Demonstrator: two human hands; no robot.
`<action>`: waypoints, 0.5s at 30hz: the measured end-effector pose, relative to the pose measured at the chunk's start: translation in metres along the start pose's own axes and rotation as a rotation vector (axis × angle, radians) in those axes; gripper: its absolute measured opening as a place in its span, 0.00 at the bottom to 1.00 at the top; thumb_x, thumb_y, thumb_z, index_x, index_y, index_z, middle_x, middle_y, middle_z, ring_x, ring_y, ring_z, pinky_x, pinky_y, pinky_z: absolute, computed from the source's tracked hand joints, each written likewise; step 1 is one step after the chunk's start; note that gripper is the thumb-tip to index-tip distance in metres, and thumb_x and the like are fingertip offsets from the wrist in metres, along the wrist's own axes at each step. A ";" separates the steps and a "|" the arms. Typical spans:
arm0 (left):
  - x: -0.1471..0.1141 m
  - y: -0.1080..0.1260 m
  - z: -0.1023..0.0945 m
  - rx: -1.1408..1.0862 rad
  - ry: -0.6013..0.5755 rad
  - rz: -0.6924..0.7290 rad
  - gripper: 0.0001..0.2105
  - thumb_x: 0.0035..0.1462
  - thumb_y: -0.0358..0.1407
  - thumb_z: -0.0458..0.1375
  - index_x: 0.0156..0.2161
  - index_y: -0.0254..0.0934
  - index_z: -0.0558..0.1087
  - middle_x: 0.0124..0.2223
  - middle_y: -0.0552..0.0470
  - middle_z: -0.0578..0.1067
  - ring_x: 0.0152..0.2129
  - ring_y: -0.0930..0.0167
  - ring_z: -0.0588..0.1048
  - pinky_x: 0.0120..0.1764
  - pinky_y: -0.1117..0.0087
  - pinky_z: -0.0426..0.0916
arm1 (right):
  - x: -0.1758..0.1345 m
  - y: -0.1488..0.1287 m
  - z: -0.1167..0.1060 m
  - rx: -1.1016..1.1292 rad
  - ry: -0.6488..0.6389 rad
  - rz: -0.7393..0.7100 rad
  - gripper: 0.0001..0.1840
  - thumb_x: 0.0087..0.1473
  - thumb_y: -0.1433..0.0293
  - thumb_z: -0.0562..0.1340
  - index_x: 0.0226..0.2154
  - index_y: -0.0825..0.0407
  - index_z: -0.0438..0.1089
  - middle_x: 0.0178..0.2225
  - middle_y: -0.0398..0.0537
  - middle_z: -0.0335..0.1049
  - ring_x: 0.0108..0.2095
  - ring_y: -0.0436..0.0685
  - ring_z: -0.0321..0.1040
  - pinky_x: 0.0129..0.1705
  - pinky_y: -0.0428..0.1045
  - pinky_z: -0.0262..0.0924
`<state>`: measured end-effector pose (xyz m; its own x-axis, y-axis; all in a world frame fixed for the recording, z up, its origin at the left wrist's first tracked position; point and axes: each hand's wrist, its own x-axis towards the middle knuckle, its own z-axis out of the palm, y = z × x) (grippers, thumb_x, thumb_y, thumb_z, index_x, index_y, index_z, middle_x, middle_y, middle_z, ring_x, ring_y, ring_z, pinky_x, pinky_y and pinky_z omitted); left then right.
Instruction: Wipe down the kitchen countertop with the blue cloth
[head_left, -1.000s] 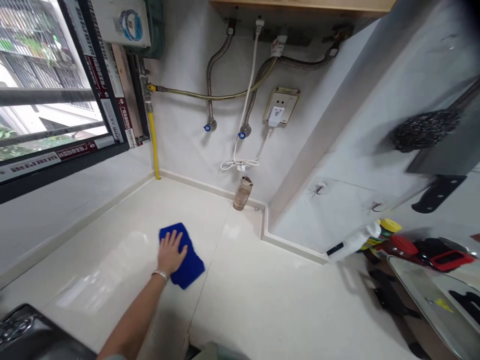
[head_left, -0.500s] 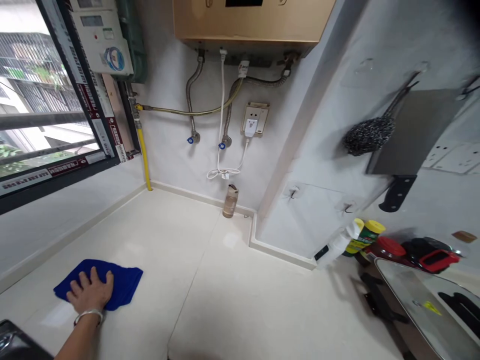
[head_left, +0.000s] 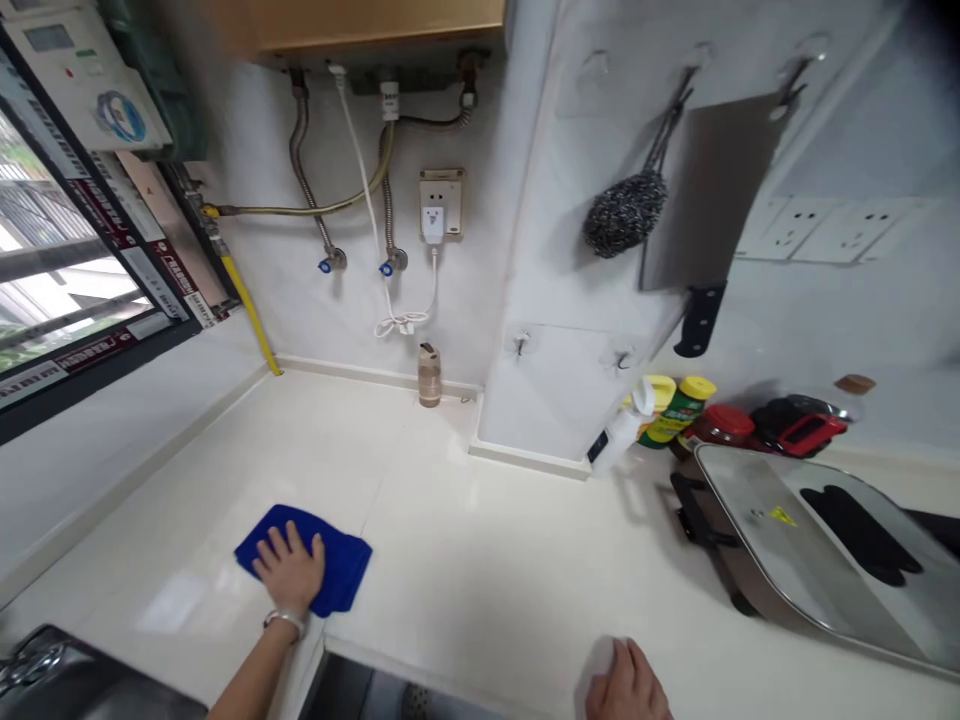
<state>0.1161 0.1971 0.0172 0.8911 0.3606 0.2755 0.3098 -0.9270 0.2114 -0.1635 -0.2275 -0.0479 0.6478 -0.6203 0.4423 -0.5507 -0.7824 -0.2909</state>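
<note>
A dark blue cloth (head_left: pixel 343 570) lies flat on the white countertop (head_left: pixel 480 590), left of centre. My left hand (head_left: pixel 291 572) is pressed palm down on it, fingers spread, with a silvery bracelet at the wrist. The cloth's right part reaches over the seam in the counter. At the bottom edge, right of centre, my right hand (head_left: pixel 630 685) rests at the counter with its fingers drawn together. Nothing shows in it, and its lower part is cut off by the frame.
A brownish bottle (head_left: pixel 429 375) stands by the back wall. At right sit a lidded electric pan (head_left: pixel 724 540) and several bottles and jars. A cleaver (head_left: pixel 705 200) and a steel-wool scrubber (head_left: pixel 626 213) hang from hooks. A metal sink (head_left: pixel 90 680) lies lower left.
My left hand and the blue cloth have slid right across the counter to the seam. My right hand has come into view at the bottom. The view has turned right.
</note>
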 end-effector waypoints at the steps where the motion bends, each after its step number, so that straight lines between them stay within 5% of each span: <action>1: -0.013 0.015 0.001 0.005 0.005 0.053 0.32 0.64 0.43 0.42 0.66 0.22 0.58 0.69 0.26 0.55 0.68 0.43 0.47 0.62 0.37 0.49 | 0.000 0.002 -0.003 -0.024 -0.032 -0.019 0.30 0.55 0.63 0.49 0.60 0.46 0.61 0.53 0.62 0.67 0.48 0.76 0.68 0.39 0.69 0.65; 9: -0.110 0.111 0.017 -0.106 -0.056 0.450 0.30 0.65 0.42 0.47 0.66 0.26 0.59 0.70 0.31 0.55 0.69 0.47 0.46 0.66 0.41 0.46 | 0.014 0.033 -0.019 0.006 -0.120 -0.272 0.23 0.61 0.62 0.52 0.56 0.50 0.66 0.56 0.59 0.64 0.50 0.66 0.65 0.48 0.58 0.63; 15: -0.198 0.188 0.012 -0.260 -0.265 0.687 0.31 0.63 0.41 0.49 0.69 0.32 0.54 0.73 0.38 0.46 0.70 0.49 0.39 0.68 0.42 0.42 | 0.015 0.032 -0.020 -0.039 -0.063 -0.259 0.22 0.60 0.63 0.54 0.54 0.49 0.68 0.56 0.57 0.64 0.54 0.67 0.62 0.50 0.59 0.62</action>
<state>0.0019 -0.0502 -0.0085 0.9146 -0.3525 0.1980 -0.3986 -0.8679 0.2963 -0.1817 -0.2604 -0.0332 0.8003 -0.4031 0.4439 -0.3817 -0.9134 -0.1414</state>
